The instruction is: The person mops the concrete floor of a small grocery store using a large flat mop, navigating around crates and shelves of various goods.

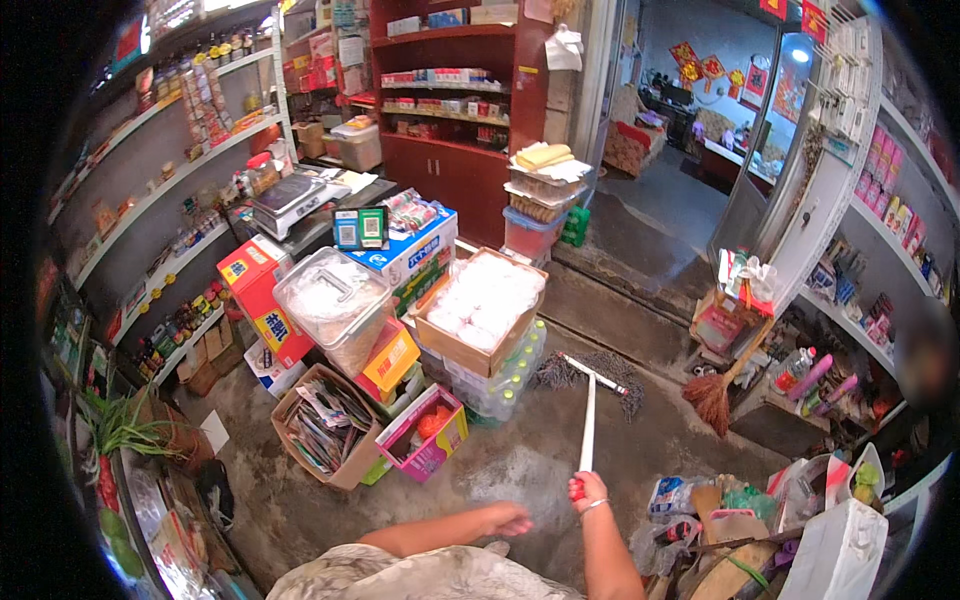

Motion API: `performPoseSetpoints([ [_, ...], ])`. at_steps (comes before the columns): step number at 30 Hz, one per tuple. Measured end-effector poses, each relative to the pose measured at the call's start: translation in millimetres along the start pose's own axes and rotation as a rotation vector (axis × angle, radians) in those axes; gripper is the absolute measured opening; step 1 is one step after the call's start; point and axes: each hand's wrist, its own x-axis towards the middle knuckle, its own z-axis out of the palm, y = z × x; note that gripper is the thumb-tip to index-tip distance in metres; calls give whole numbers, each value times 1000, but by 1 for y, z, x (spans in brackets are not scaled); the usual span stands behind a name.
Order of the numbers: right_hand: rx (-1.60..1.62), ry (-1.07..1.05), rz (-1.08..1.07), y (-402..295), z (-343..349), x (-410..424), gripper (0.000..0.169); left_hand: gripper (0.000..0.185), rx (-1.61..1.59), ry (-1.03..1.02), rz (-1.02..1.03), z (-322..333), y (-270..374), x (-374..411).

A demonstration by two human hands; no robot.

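My right hand (591, 491) is closed around the red end of the white handle of a mop (589, 420). The mop's grey string head (630, 386) lies spread on the wet-looking concrete floor, beside a stack of bottled drinks (517, 375). A bracelet circles my right wrist. My left hand (508, 519) hangs in front of my body, left of the handle, with its fingers loosely extended and nothing in it. Ahead of that hand stands a pink and yellow carton (424, 442) containing an orange bag.
An open cardboard box of papers (330, 427) stands left, near a lidded plastic bin (334, 300). A straw broom (709, 397) leans right of the mop. Clutter and a white foam box (836, 555) crowd the lower right. Beyond the mop, a concrete step (600, 311) leads to a doorway.
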Motion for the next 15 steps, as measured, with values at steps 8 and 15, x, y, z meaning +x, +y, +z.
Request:
performPoseSetpoints([
  [8,-82,-74,-48,20,-45,-30,38,23,-245,306,25,-44,-104,-54],
  [15,12,-162,87,147,-122,-179,68,30,-277,91,71,92,-140,-41],
])
